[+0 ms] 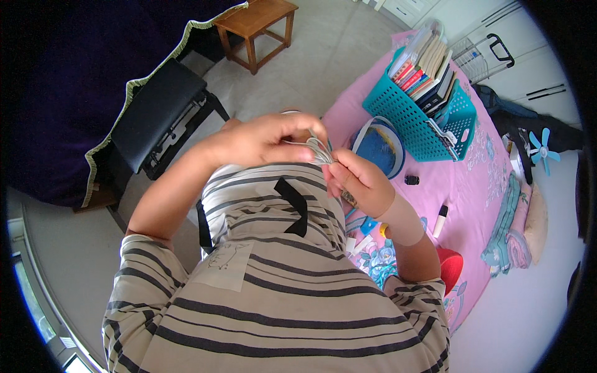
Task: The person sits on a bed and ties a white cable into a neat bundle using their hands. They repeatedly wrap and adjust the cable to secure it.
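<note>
In front of my waist, a thin white cable [319, 151] is gathered into small loops between my two hands. My left hand [267, 140] curls around the loops from the left, thumb and fingers closing on them. On the other side, my right hand [364, 181] pinches the bundle between thumb and fingers. Both hands are close together, nearly touching at the cable. Part of the bundle is hidden behind the fingers, and I cannot see the cable's ends. Just beyond my right hand is a round blue tub [379, 148] with a pale rim.
A pink bedspread [429, 193] bears a teal basket [429, 115] of books, a small black object [411, 179], a white bottle with black cap [441, 221] and a red object [449, 268]. To the left are a black padded bench [158, 112] and a wooden stool [256, 25].
</note>
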The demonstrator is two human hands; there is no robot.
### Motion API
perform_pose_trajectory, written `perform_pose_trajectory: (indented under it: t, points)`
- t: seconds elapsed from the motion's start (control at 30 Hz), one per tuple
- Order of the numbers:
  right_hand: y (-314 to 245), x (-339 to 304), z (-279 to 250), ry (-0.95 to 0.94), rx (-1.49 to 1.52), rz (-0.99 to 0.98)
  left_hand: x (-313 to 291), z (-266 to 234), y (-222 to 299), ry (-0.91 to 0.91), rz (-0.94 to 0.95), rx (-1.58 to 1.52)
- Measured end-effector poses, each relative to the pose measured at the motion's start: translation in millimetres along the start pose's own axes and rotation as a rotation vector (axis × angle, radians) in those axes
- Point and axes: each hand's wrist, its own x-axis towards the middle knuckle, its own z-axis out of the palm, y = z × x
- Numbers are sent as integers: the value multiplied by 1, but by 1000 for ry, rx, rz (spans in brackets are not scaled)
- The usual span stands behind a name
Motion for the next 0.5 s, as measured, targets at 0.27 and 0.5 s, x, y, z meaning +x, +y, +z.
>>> perform_pose_trajectory:
  t: [0.27, 0.5]
  points:
    - [4, 2, -6, -193, 516, 135, -1, -32, 11, 25, 154, -361]
    - [-13, 3, -4, -291, 339, 189, 23, -35, 28, 123, 239, -258]
